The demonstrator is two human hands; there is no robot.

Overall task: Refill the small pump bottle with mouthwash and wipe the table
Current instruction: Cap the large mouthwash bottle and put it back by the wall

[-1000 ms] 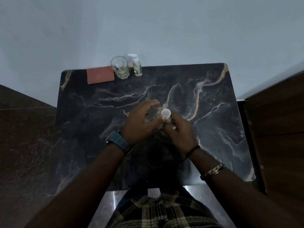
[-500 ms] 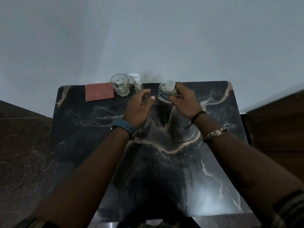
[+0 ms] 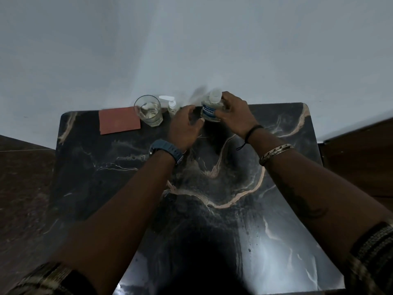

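My right hand (image 3: 235,112) grips a clear mouthwash bottle (image 3: 209,111) with a white cap and blue label, upright at the far edge of the black marble table (image 3: 234,209). My left hand (image 3: 184,126) hovers just left of that bottle, fingers apart, holding nothing. The small pump bottle (image 3: 172,107) with a white pump head stands behind my left hand, partly hidden by its fingers. A red-brown cloth (image 3: 119,123) lies flat at the far left of the table.
A drinking glass (image 3: 148,112) with some clear liquid stands between the cloth and the pump bottle. A pale wall rises right behind the table's far edge. Dark wooden furniture (image 3: 361,158) flanks the table on the right.
Both hands moved from the table's middle to its far edge, the right carrying the mouthwash bottle there. My left hand came off the bottle and opened.
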